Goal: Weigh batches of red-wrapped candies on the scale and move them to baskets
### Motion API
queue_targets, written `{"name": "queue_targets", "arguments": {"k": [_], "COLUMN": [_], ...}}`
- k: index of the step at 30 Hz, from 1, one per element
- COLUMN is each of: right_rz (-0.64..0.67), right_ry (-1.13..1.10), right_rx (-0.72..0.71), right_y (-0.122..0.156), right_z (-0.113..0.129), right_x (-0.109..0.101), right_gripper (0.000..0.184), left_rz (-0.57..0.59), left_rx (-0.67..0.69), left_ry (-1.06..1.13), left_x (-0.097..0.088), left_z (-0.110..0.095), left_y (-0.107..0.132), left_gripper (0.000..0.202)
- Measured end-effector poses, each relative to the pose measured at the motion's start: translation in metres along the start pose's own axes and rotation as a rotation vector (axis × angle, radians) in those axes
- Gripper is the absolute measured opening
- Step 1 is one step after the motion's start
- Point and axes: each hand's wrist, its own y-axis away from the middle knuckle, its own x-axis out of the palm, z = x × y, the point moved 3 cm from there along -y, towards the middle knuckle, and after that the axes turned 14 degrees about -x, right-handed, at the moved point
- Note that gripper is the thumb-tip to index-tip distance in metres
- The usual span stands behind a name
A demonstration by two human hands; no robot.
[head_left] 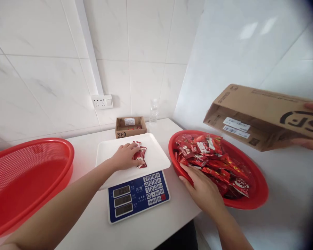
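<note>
My left hand (pixel 125 156) rests on the white tray of a blue-faced scale (pixel 135 194), fingers curled over a few red snack packets (pixel 140 158) lying there. My right hand (pixel 200 187) lies at the near rim of a red basket (pixel 258 194), fingers stretched flat against the pile of red packets (pixel 214 156) inside it. Whether either hand grips a packet is not plain.
A second red basket (pixel 23 180) sits at the left. Another person's hands hold a tilted cardboard box (pixel 261 116) above the right basket. A small open carton (pixel 130 126), a clear bottle (pixel 153 111) and a wall socket (pixel 102 101) are at the back.
</note>
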Motion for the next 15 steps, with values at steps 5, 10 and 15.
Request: {"name": "queue_targets", "arguments": {"k": [5,10,15], "right_rz": [0.006,0.039,0.058], "right_ry": [0.039,0.052,0.070], "right_rx": [-0.014,0.010,0.013], "right_y": [-0.001,0.001,0.002], "right_z": [0.001,0.000,0.001], "right_x": [-0.001,-0.004,-0.004], "right_gripper": [0.043,0.044,0.046], "left_rz": [-0.088,-0.185,-0.372], "left_rx": [-0.025,-0.069,-0.243], "left_ry": [0.058,0.148,0.185], "left_x": [0.002,-0.025,-0.058], "left_z": [0.005,0.026,0.065], "left_y": [0.009,0.039,0.103], "left_gripper": [0.059,0.059,0.057]}}
